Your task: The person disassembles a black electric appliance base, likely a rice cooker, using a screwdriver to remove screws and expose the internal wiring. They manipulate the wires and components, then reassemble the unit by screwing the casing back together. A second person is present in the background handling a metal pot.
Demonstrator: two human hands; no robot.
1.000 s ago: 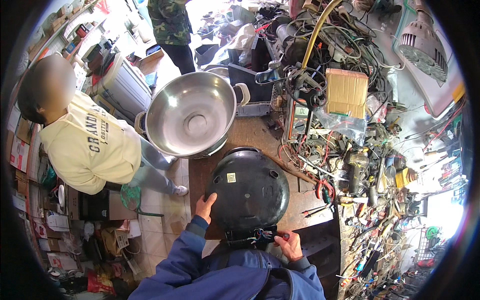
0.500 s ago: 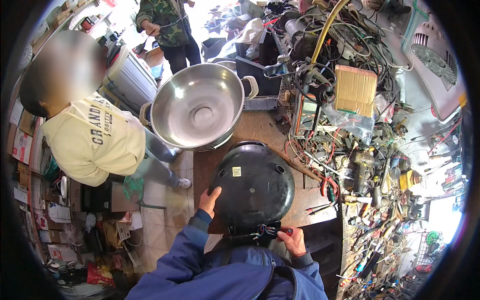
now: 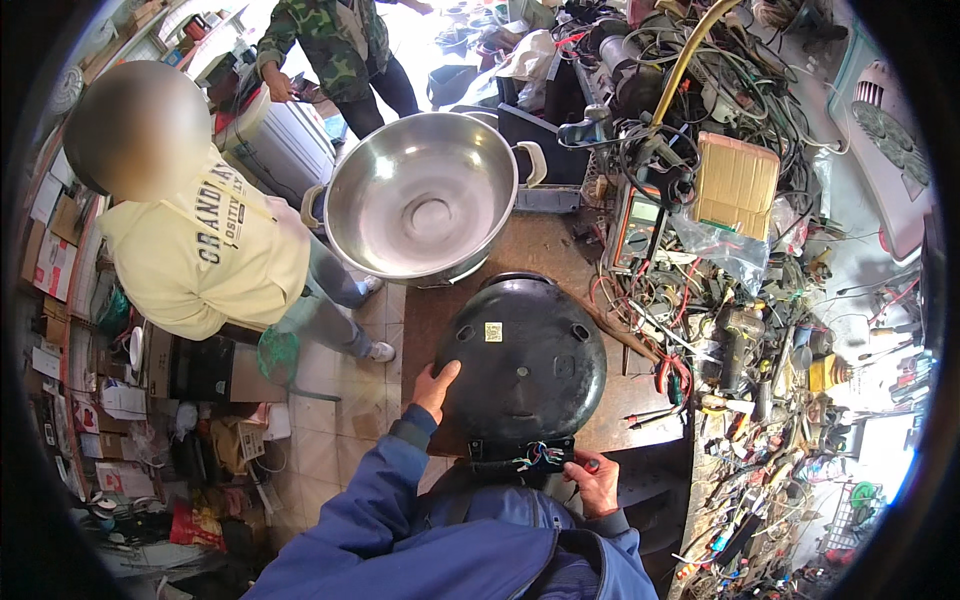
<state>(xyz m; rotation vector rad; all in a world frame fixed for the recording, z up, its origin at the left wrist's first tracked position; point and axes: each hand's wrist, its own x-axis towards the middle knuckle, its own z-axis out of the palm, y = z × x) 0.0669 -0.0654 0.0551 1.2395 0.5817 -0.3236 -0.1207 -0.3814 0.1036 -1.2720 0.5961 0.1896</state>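
Note:
A round black appliance base [image 3: 525, 370] lies upside down at the table's near edge, with a small label on it. My left hand [image 3: 432, 390] grips its left edge, thumb on top. At its near end, a black housing [image 3: 485, 452] shows loose coloured wires [image 3: 535, 455]. My right hand [image 3: 590, 480] is closed beside the wires on a small red-handled tool [image 3: 591, 465], probably a screwdriver; its far part is hidden. A wide steel pot [image 3: 420, 190] with two handles stands just beyond the base.
A person in a cream hoodie [image 3: 205, 260] stands at left; another in camouflage [image 3: 325, 45] stands behind the pot. A multimeter [image 3: 632, 225], piled cables [image 3: 680, 80], cardboard [image 3: 735, 185], pliers [image 3: 672, 375] and scattered tools crowd the right bench [image 3: 690, 560]. Boxed shelves [image 3: 60, 280] line the left.
The camera view has shifted, moving the scene slightly right and up in frame. The camouflage-clad person's arm has come down toward the left. My hands keep their grips on the base and tool.

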